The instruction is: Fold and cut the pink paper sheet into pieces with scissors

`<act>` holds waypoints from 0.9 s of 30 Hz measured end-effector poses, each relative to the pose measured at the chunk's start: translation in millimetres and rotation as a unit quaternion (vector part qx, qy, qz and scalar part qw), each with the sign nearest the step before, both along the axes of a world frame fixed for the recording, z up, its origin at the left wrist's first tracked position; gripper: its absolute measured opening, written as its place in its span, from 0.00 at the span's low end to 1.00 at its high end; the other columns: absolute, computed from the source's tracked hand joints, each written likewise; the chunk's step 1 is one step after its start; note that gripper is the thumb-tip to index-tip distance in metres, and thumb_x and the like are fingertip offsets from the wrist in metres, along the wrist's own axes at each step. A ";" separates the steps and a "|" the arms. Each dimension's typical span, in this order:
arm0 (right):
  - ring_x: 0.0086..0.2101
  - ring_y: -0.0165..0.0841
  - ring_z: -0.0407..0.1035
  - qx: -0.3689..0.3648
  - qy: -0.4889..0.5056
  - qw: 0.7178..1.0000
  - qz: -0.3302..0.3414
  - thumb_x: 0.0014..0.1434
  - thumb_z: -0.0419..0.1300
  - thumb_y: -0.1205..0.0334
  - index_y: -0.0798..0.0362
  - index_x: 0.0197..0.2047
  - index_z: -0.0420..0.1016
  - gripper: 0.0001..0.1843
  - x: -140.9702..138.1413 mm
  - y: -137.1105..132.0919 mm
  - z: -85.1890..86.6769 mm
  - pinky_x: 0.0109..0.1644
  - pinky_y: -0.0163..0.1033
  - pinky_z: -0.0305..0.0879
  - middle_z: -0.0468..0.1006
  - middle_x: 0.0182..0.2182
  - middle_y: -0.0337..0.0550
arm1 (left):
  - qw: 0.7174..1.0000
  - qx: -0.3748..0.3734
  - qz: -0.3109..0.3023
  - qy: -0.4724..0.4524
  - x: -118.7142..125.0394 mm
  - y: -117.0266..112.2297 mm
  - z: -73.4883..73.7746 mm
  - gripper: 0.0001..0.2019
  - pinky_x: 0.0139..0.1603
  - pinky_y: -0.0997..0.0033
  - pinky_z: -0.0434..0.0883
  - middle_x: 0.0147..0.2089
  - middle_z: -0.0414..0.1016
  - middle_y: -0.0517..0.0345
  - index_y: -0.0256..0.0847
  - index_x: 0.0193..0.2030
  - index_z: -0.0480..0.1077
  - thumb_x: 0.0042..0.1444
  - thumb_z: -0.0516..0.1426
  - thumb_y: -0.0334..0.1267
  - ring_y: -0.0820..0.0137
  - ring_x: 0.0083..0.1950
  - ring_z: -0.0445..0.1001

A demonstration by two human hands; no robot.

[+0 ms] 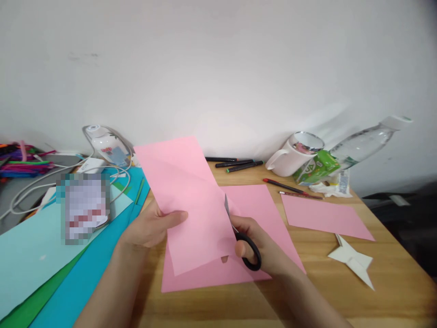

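Observation:
My left hand [153, 228] pinches the left edge of a pink sheet of paper [191, 196], thumb on top. The sheet is held up above the table at a slant. In my right hand [256, 243] is a pair of black-handled scissors [251, 255], its fingers through the loops. One blade shows over the sheet's right part; the other is hidden, so how deep the cut runs I cannot tell. Below lies another pink sheet [264, 214], flat on the wooden table [205, 312].
At right lie a pink strip [327, 216] and a folded white paper star [353, 262]. Behind stand a mug [290, 157], green carton [317, 166] and clear bottle [365, 143]. Markers [239, 164] lie by the wall. A phone [87, 207] rests on coloured paper [30, 255] at left, near a white bottle [109, 148].

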State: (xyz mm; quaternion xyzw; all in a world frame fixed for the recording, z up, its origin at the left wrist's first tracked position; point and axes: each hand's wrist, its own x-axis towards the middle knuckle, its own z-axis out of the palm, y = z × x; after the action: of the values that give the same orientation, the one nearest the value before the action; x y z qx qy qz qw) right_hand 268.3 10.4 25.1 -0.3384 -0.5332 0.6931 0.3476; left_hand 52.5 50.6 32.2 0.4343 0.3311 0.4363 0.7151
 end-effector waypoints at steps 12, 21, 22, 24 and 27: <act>0.24 0.27 0.52 0.006 -0.004 1.000 0.004 0.43 0.61 0.35 0.55 0.25 0.64 0.28 1.9 0.6 -0.8 0.28 0.34 0.51 0.57 0.21 0.33 | 1.000 0.000 -0.011 -0.004 -1.4 -0.1 -1.7 0.14 0.32 0.71 0.76 0.32 0.80 0.57 0.40 0.41 0.71 0.46 0.63 0.27 0.66 0.32 0.78; 0.25 0.27 0.51 -0.004 0.002 1.000 0.009 0.43 0.62 0.37 0.56 0.30 0.67 0.28 2.8 1.6 0.1 0.29 0.34 0.50 0.58 0.24 0.34 | 1.000 0.001 -0.030 -0.008 -2.6 0.6 -4.1 0.12 0.34 0.70 0.75 0.34 0.80 0.56 0.39 0.41 0.72 0.48 0.62 0.28 0.62 0.38 0.78; 0.26 0.27 0.50 -0.005 0.002 1.000 0.009 0.43 0.63 0.37 0.56 0.30 0.67 0.28 2.9 1.5 -0.1 0.29 0.34 0.50 0.57 0.24 0.34 | 0.999 -0.001 -0.034 -0.009 -2.5 0.8 -4.2 0.12 0.34 0.71 0.75 0.34 0.80 0.56 0.39 0.41 0.72 0.48 0.62 0.28 0.63 0.37 0.78; 0.25 0.27 0.50 -0.012 0.003 1.000 0.010 0.42 0.63 0.37 0.56 0.31 0.67 0.29 2.8 1.2 -0.3 0.29 0.34 0.49 0.57 0.23 0.34 | 0.999 -0.006 -0.040 -0.011 -2.6 1.1 -4.4 0.11 0.34 0.71 0.75 0.33 0.80 0.57 0.39 0.40 0.73 0.48 0.61 0.28 0.64 0.35 0.78; 0.24 0.27 0.49 -0.019 0.006 1.000 0.010 0.42 0.64 0.38 0.56 0.30 0.67 0.28 2.8 1.2 -0.7 0.29 0.34 0.50 0.55 0.22 0.33 | 0.999 -0.009 -0.042 -0.012 -3.0 1.1 -4.8 0.10 0.33 0.72 0.75 0.34 0.80 0.57 0.39 0.40 0.73 0.49 0.61 0.28 0.66 0.34 0.78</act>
State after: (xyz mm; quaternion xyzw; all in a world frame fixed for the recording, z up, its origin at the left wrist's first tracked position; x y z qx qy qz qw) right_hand 271.1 11.6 24.4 -0.3356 -0.5212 0.7084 0.3375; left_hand 49.4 51.7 27.4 0.4362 0.3082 0.4081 0.7404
